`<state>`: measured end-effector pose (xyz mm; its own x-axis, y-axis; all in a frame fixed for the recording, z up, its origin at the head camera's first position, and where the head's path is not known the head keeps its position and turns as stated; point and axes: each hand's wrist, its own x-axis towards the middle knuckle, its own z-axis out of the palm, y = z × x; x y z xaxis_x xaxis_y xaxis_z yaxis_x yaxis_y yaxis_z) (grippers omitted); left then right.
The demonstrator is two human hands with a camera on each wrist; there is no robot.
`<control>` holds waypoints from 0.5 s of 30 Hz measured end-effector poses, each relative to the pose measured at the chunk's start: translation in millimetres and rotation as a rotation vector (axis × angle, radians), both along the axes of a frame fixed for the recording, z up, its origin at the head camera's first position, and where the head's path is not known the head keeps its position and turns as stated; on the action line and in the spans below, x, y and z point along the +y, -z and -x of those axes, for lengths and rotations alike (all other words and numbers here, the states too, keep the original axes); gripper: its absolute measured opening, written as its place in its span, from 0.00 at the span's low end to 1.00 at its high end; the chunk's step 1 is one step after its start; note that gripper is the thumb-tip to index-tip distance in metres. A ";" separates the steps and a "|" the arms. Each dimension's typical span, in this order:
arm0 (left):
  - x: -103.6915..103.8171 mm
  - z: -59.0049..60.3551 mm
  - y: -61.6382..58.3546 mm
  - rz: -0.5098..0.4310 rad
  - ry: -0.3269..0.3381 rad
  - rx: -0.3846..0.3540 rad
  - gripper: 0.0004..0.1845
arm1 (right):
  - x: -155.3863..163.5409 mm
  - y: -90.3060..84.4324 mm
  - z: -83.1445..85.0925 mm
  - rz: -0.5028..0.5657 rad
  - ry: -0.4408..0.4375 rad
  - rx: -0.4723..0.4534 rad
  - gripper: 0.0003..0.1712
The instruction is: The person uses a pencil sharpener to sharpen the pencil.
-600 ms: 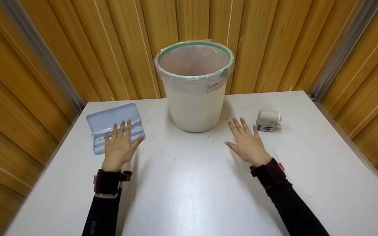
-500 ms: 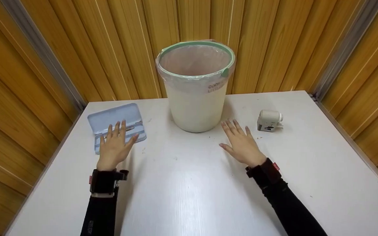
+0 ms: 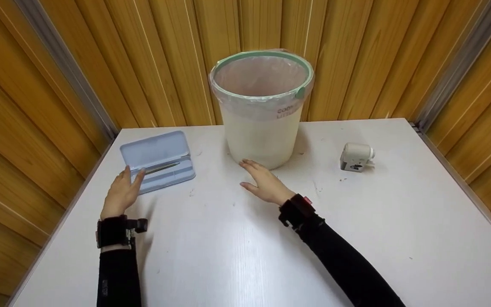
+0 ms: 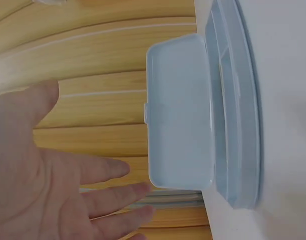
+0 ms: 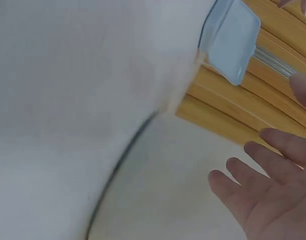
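An open light-blue pencil case lies at the left of the table, its lid leaning back. A slim pen-like item rests in its tray. My left hand is at the case's near left corner, fingers straight and holding nothing; the left wrist view shows the palm apart from the case. My right hand hovers in front of the bin, fingers extended and nothing held. In the right wrist view its fingers look loosely straight, with the bin wall behind them.
The bin has a green rim and a clear liner bag. A small beige-grey bottle-like object with a white cap lies at the right of the white table. Wood-look panels enclose the back and sides.
My right hand has moved left, from beside the bottle-like object to before the bin. My left hand has shifted left and back, uncovering more of the pencil case. The view has turned slightly.
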<state>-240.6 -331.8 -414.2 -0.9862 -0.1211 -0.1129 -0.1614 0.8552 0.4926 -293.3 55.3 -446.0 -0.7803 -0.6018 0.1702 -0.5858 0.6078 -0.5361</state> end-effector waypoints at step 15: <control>-41.4 3.5 25.3 -0.303 -0.085 -0.203 0.48 | -111.9 25.7 32.6 0.459 0.092 -0.726 0.34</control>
<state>-244.1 -373.2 -439.5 -0.9281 -0.1321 -0.3482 -0.3455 0.6547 0.6723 -325.9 -56.6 -471.8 -0.8325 -0.5244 -0.1787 0.0380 0.2678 -0.9627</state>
